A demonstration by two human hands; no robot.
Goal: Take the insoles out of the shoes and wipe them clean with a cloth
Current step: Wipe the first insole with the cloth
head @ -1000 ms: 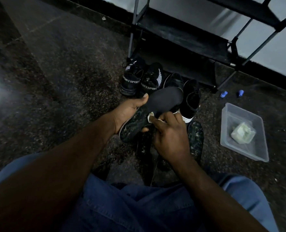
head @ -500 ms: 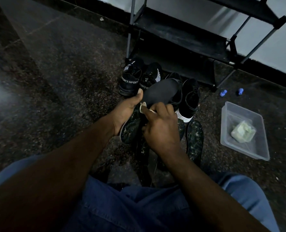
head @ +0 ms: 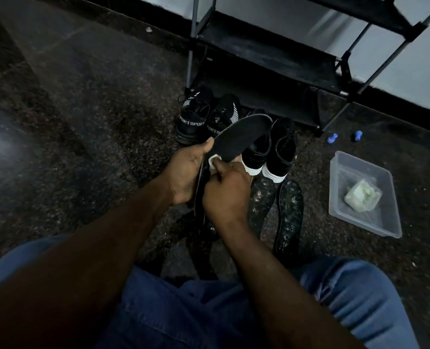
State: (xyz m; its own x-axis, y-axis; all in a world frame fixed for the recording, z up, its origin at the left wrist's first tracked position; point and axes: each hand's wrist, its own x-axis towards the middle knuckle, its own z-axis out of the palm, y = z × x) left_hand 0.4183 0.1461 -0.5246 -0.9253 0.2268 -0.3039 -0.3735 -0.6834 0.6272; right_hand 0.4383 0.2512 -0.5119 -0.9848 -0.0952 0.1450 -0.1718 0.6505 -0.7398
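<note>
Head view, looking down past blue denim knees [head: 355,298] onto a dark speckled stone floor [head: 95,127]. Held up off the floor in the left hand [head: 186,172], fingers curled underneath and thumb pressed on the near end: a flat black foam insole [head: 244,136], slanting up and away to the right, in front of the shoes. Pinched in the right hand [head: 226,195], fingers curled tight, just beside the left thumb: a small pale cloth [head: 214,161], pressed against the near edge of the insole. Hands close together, nearly touching. Between the two palms, a thin dark strip [head: 199,187] seen edge-on; cannot tell what. Counted on the floor: two speckled dark insoles [head: 288,217], lying flat side by side just right of the right wrist. Four shoes beyond the hands, heels toward the camera: two black knit sport shoes with white lettering [head: 193,119] on the left and two black shoes with white soles [head: 282,147] on the right. One cloth in hand, and one pale crumpled wad [head: 362,197] inside one clear rectangular plastic tub [head: 375,222] well to the right. Two small blue objects [head: 332,139] near the foot of one black metal shoe rack [head: 271,56] against the wall.
</note>
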